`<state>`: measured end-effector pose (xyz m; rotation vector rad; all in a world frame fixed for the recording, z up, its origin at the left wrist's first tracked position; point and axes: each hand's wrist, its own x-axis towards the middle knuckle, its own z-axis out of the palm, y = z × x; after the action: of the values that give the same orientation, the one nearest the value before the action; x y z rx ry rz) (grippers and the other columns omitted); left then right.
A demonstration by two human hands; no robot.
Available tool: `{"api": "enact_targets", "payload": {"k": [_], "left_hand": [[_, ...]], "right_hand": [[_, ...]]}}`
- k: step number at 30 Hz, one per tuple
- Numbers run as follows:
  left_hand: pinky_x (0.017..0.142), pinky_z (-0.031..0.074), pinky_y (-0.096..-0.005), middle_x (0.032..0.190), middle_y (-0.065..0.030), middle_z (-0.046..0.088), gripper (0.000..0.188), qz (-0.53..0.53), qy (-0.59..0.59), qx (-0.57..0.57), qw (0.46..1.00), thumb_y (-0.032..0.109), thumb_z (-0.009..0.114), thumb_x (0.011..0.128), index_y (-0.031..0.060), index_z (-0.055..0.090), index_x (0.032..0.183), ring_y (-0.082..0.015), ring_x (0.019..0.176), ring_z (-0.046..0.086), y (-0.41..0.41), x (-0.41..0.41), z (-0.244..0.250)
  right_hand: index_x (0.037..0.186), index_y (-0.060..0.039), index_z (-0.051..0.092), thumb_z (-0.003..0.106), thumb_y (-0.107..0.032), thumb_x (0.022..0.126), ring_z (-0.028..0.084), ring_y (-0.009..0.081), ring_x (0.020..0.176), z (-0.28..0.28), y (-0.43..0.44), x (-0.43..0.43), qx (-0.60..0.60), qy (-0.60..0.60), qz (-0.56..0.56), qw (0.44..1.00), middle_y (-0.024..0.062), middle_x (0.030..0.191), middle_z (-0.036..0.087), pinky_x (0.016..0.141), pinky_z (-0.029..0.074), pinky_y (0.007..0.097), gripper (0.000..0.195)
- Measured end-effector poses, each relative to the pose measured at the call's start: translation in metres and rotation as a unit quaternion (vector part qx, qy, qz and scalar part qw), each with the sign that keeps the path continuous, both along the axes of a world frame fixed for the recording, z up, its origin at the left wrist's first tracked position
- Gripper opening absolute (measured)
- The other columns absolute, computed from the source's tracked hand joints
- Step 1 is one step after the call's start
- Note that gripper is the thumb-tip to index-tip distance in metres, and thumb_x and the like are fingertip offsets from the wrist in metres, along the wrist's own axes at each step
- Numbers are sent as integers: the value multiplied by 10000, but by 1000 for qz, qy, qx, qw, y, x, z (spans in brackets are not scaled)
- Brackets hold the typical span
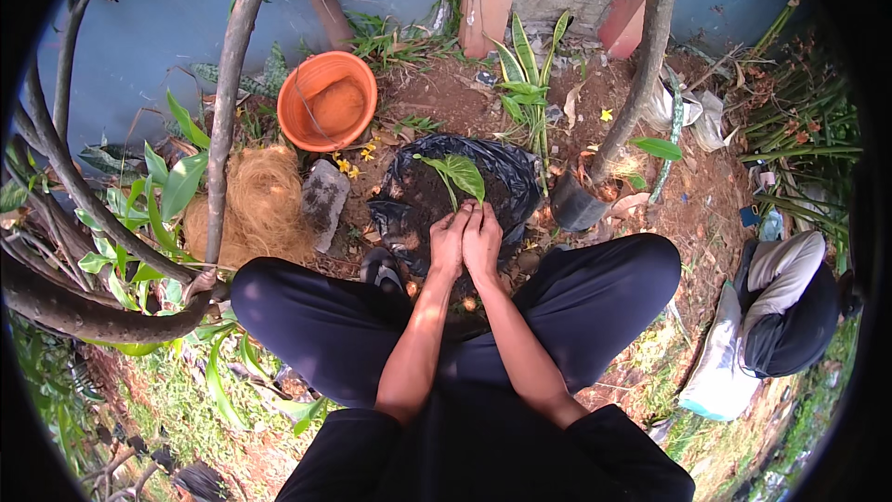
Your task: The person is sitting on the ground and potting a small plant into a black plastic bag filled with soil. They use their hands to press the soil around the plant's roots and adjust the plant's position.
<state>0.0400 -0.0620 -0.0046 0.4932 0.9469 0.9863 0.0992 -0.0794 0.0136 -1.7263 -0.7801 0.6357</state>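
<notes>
My left hand (447,242) and my right hand (482,238) are side by side, touching, with fingers closed around the base of a small green leafy plant (461,173). Its broad, pale-veined leaves rise beyond my fingertips. The lower stem and any roots are hidden by my hands. Beneath them lies dark soil (425,208) on a crumpled black plastic bag (517,160), spread between my bent knees.
An orange plastic pot (291,115) lies tilted at the back left. Nearer are coconut fibre (261,192) and a grey stone block (325,199). Right of the bag, a black pot (577,206) stands by a bare trunk (651,63). A snake plant (526,52) grows behind; sacks (725,355) lie far right.
</notes>
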Motion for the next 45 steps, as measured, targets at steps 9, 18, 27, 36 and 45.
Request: {"api": "enact_targets", "payload": {"k": [9,18,27,36,45], "left_hand": [[682,496,-270,889,-54,670,210,5,6,-2,1000,173,628,947,-26,682,986,-115,765,607,-2,0,13],[712,477,-254,849,-72,677,193,12,-26,4,1000,186,633,942,0,679,922,-123,773,618,10,-13,12],[910,445,-332,962,-143,661,520,-6,326,118,938,435,662,908,-59,672,1073,-244,1009,597,19,-20,-14],[916,452,-283,1083,-130,695,537,-43,214,14,976,393,714,875,-62,663,1154,-182,1010,630,19,-27,8],[603,481,-304,727,-90,673,239,-8,176,4,984,205,676,871,-20,678,792,-155,611,607,17,-18,6]], "right_hand": [[1113,15,607,458,-132,1032,634,203,986,0,-1,-2,49,16,5,999,126,1059,677,891,478,330,224],[1291,-3,540,446,-340,1059,552,171,1121,-19,7,6,62,294,4,954,95,1253,580,983,433,316,419],[1401,32,469,452,-446,1038,475,240,1301,-32,-7,7,-124,333,140,924,152,1380,537,1096,324,341,600],[1448,26,407,327,-511,1051,375,272,1399,-26,-11,-12,-83,208,178,958,208,1466,447,1139,278,343,673],[1574,-117,99,303,-670,977,-132,286,1502,-44,-14,-15,1,221,60,973,131,1637,-50,1196,166,452,839]]}}
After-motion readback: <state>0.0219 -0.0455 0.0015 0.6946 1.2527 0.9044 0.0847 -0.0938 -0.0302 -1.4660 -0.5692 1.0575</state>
